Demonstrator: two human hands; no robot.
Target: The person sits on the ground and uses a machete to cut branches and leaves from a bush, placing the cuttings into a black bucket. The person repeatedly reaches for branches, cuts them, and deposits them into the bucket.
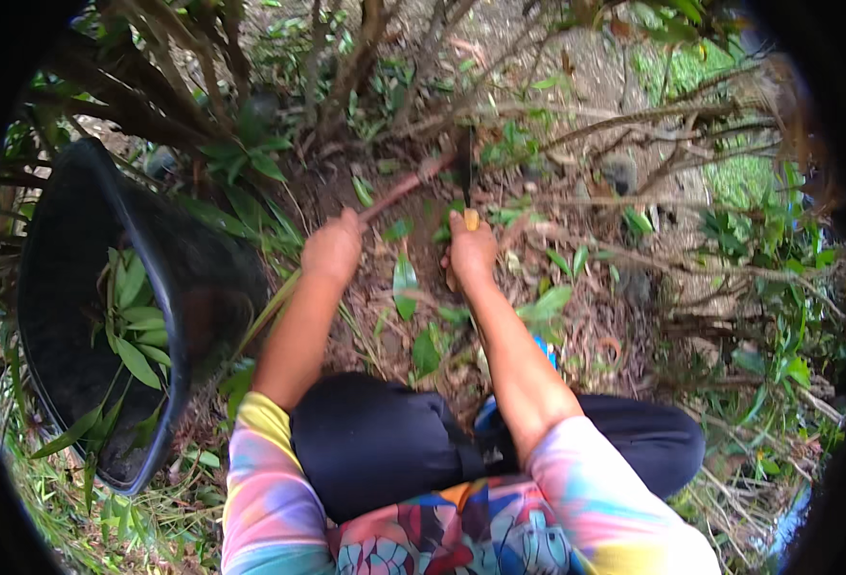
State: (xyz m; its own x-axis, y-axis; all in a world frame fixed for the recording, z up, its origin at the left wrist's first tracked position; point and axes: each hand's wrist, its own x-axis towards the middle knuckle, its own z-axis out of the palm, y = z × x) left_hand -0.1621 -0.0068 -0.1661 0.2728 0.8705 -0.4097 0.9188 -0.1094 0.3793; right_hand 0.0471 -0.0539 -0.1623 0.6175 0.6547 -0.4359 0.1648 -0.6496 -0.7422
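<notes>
My left hand (333, 248) is closed around one end of a reddish-brown stick (408, 188) that slants away to the upper right. In my right hand (472, 251) is a knife with a yellow handle (472, 218). Its dark blade (465, 169) points away from me and is blurred. The far end of the stick meets the blade in the picture; I cannot tell if they touch. Beneath both hands lie bare soil and leaf litter (387, 280), with a loose green leaf (404, 286) between my forearms.
A black plastic bin (214, 244) lies tipped at the left, with leafy cuttings (139, 316) in its mouth. Woody shrub stems (358, 65) rise at the far side. Thin branches (653, 118) reach across the right. My bent knees (380, 431) are close below.
</notes>
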